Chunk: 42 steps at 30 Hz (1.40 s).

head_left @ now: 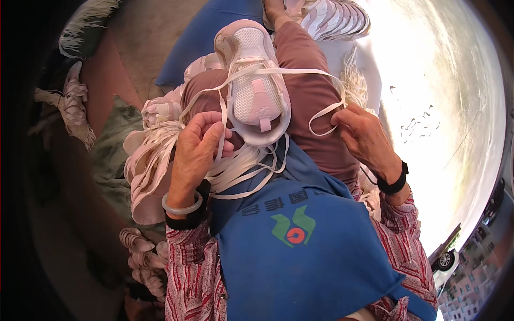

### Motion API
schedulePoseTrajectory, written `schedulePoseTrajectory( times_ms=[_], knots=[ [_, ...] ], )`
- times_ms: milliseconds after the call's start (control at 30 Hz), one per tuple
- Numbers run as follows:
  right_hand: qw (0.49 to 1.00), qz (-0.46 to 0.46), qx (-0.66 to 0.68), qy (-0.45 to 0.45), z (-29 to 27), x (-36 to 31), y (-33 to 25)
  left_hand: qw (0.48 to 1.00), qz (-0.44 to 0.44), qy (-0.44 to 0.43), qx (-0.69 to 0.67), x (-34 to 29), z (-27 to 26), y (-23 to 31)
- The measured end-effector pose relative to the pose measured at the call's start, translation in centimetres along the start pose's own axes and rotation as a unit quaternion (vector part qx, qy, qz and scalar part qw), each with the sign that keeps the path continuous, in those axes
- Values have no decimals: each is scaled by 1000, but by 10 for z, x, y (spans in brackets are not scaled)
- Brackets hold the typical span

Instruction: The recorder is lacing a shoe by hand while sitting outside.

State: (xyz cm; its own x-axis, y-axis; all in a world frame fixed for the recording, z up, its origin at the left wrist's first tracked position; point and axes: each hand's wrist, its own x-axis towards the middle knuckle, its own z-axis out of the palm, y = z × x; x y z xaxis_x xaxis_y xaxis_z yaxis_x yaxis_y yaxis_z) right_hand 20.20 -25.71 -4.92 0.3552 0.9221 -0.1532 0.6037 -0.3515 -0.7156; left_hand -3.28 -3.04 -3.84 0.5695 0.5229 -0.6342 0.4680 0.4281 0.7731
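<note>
A pale pink and white mesh shoe (251, 101) lies across my raised thighs, its tongue and heel loop toward me. One flat white shoelace (300, 71) runs across its top and hangs out to both sides. My left hand (199, 143), closed beside the shoe, has one length of the lace between thumb and fingers. To the right of the shoe, my right hand (364, 134) pinches the other length, which curves in a loop below the fingers. Loose white laces (243, 168) are bunched on my lap beneath the shoe.
Several pink shoe parts (147, 187) are heaped by my left thigh. More shoe pieces (144, 257) lie lower left, with a tied bundle (75, 101) farther out. A blue apron (300, 267) covers my lap. Striped shoes (337, 20) and a lace bundle (353, 83) are ahead.
</note>
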Motion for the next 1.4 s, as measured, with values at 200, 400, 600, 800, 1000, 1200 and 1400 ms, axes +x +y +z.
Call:
schedulePoseTrajectory(
  times_ms=[200, 400, 600, 800, 1000, 1200, 1400],
  knots=[
    [937, 145, 309, -79, -15, 1, -36, 1000, 13, -25, 3, 11, -6, -7],
    [719, 53, 693, -7, 10, 7, -54, 994, 38, -13, -98, 4, -9, -5],
    [950, 136, 259, 112, 24, -1, -22, 999, 54, -1, -2, 3, -12, -7],
    [984, -40, 65, 158, 2, 0, -30, 997, 70, 27, 9, 3, -11, -3],
    [975, -138, -170, -30, 36, 12, -33, 991, 113, 57, 43, 15, 2, -3],
    [996, -85, -4, -21, 18, 19, -25, 984, 140, 67, 92, 25, -4, -8],
    [998, -57, 15, 30, 14, 62, -38, 988, 112, 52, 89, 26, 0, 2]
  ],
)
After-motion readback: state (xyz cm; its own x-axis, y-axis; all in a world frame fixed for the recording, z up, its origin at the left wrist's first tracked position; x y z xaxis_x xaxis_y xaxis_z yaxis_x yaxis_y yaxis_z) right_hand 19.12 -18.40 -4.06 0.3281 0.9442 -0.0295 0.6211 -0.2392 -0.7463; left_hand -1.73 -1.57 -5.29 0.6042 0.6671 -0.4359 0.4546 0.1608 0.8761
